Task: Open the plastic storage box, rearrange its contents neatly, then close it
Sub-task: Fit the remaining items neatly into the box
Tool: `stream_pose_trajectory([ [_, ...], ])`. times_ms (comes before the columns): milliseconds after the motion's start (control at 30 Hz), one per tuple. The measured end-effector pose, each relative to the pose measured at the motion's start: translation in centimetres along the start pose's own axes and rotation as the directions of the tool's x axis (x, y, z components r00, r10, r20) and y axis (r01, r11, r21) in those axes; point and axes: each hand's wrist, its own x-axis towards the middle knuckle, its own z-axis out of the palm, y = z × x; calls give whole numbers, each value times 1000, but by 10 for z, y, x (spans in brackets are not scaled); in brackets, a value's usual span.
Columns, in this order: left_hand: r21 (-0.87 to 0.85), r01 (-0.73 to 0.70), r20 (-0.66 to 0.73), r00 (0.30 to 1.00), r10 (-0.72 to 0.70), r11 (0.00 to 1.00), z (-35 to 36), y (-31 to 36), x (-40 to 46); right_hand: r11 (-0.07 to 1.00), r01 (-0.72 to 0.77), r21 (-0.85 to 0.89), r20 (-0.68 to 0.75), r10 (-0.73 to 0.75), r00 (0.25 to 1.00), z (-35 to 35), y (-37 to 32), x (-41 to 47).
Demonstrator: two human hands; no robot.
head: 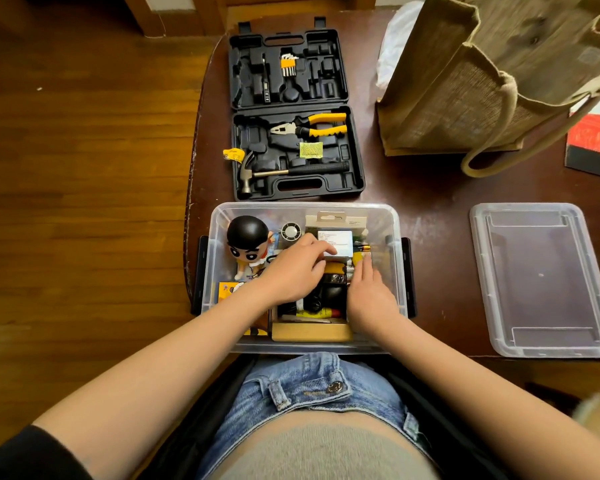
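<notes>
The clear plastic storage box (219, 216) stands open at the table's near edge, its clear lid (541, 278) lying flat to the right. Inside are a black-haired figurine (248, 245), a small round fan (290, 232), a white carton (336, 240), batteries (362, 249), a yellow tube (321, 312), black items and a cardboard piece (310, 332). My left hand (293, 270) reaches into the middle, fingers curled over the white carton's lower edge. My right hand (369, 292) lies flat along the right side, fingertips touching the batteries.
An open black tool case (291, 109) with pliers, hammer and hex keys lies beyond the box. A jute bag (482, 81) stands at the back right, a red-and-black booklet (594, 140) at the far right. Wooden floor lies to the left.
</notes>
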Motion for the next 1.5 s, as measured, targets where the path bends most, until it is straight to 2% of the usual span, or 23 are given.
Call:
stream_pose_trajectory([
  [100,-11,-3,-14,1000,3,1000,6,-1,-6,998,7,69,190,-20,981,-2,3,9],
  [267,-18,8,9,1000,-8,1000,9,-1,-7,992,-98,79,266,74,961,-2,-3,17],
  [533,-22,15,-5,1000,-16,1000,11,0,-4,984,-176,5,274,168,947,0,-15,24],
  [1000,-20,14,2,1000,-14,1000,7,-1,-5,985,-170,-8,248,166,954,-15,-15,16],
  [1100,-54,22,-115,993,-28,998,0,-2,-9,982,-91,167,85,78,993,-31,-4,11],
  [1167,-128,75,-233,967,-104,989,-8,-6,-11,918,-21,395,-51,45,998,-35,4,10],
  [1200,-176,119,-237,958,-159,977,-11,-9,-10,862,-11,507,-76,58,995,-36,6,11],
  [1333,-375,294,-29,944,-328,879,-8,-7,-1,647,-52,761,-28,112,993,-36,3,23],
  [1400,-461,328,5,930,-367,825,-3,-1,6,538,-84,839,4,150,989,-35,-2,29],
  [1500,-484,306,-14,934,-357,820,3,3,16,504,-120,855,12,211,977,-33,-6,36],
])
